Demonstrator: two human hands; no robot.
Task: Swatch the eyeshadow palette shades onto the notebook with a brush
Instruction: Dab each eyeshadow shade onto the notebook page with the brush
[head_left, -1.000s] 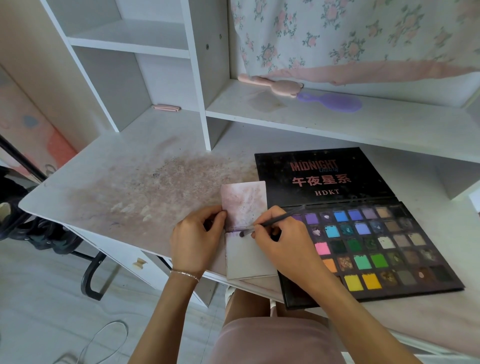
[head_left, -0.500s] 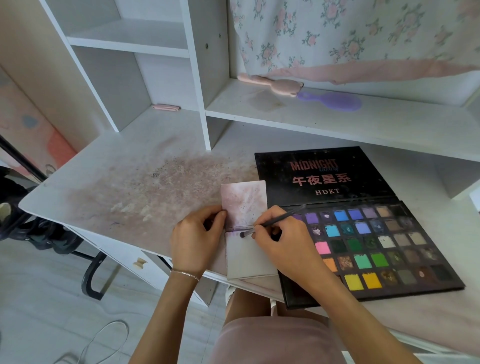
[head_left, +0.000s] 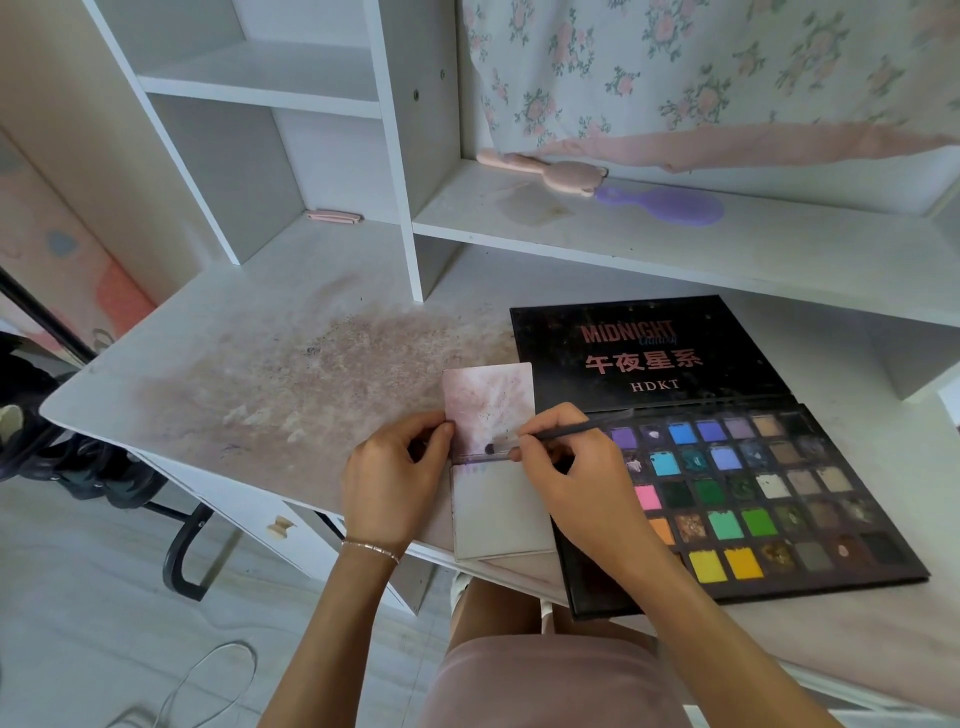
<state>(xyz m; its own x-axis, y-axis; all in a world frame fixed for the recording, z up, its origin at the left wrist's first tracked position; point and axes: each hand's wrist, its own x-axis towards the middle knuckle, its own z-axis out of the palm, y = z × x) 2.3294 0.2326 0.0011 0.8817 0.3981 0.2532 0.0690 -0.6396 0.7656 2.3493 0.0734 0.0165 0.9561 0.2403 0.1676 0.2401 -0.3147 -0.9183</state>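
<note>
A small open notebook (head_left: 498, 519) lies at the desk's front edge, its upper page smudged pink and its lower page nearly blank. My left hand (head_left: 395, 483) pinches the notebook's left edge at the fold. My right hand (head_left: 571, 483) grips a thin dark brush (head_left: 566, 430), whose dark tip touches the upper page just above the fold. To the right lies the open black eyeshadow palette (head_left: 753, 493) with several coloured pans, its lid flat behind it.
The white desk (head_left: 249, 374) is stained with pinkish powder left of the notebook. A pink brush (head_left: 540, 171) and a purple hairbrush (head_left: 665, 205) lie on the shelf behind. A small pink item (head_left: 332, 216) sits in the left cubby. A dark chair frame (head_left: 176, 551) stands left, below the desk.
The brush tip has moved up and left, from just below the fold onto the upper page. My left hand has stayed on the notebook's edge.
</note>
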